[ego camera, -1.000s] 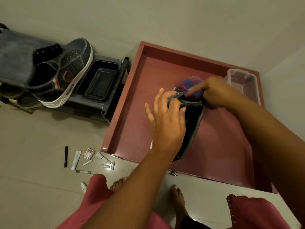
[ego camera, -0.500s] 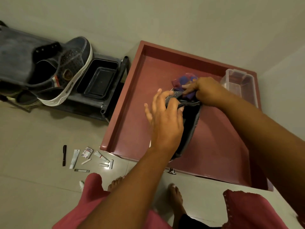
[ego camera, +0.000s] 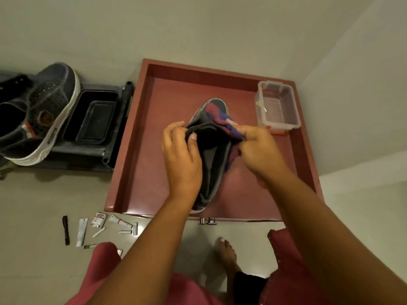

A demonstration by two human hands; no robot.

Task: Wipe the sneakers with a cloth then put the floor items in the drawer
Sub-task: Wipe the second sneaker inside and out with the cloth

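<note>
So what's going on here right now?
A person is cleaning a sneaker held over the open red drawer. The left hand grips the shoe's collar, while the right hand holds a purple and red cloth against the top of it. The other sneaker sits on the rack to the left. The small items lie on the floor, not yet put away.

Both forearms are left bare, with no sleeves seen down to the lower edge of the view. No rings, watch or bands are seen on the left hand or the right hand. A loose pink-red garment is worn over the legs, and a line of small studs is carried along its right edge. The feet are bare, and pale polish is seen on a toenail.
</note>
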